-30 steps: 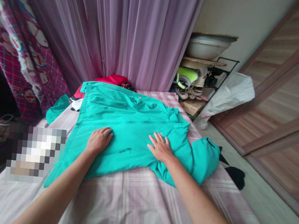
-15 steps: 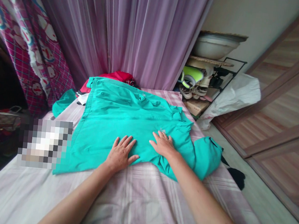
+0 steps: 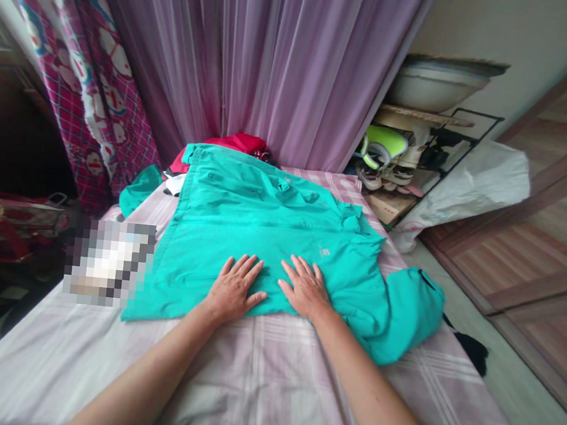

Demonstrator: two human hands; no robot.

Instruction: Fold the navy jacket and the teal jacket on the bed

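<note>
A turquoise jacket [image 3: 261, 237] lies spread sideways on a checked cloth [image 3: 237, 382], its hem toward the left. Flat on the near part of the jacket rests my left hand [image 3: 236, 289], fingers apart. To its right, my right hand [image 3: 305, 288] also lies on the fabric with its fingers spread, just below a small pale logo [image 3: 325, 251]. One sleeve [image 3: 411, 312] sticks out at the right with its cuff end folded over. Neither hand grips the cloth. Some creases run across the jacket's far half.
Red clothing [image 3: 242, 144] is heaped behind the jacket against a purple curtain [image 3: 298, 60]. At left lies a pixelated item [image 3: 108, 262]. A rack at the back right holds a basin [image 3: 436, 87], a lime visor [image 3: 385, 145] and shoes; a white bag [image 3: 487, 182] hangs beside it.
My right hand has slid nearer to me and toward my left hand, uncovering the logo. The fabric under it looks flatter along the near edge. The view has shifted slightly left.
</note>
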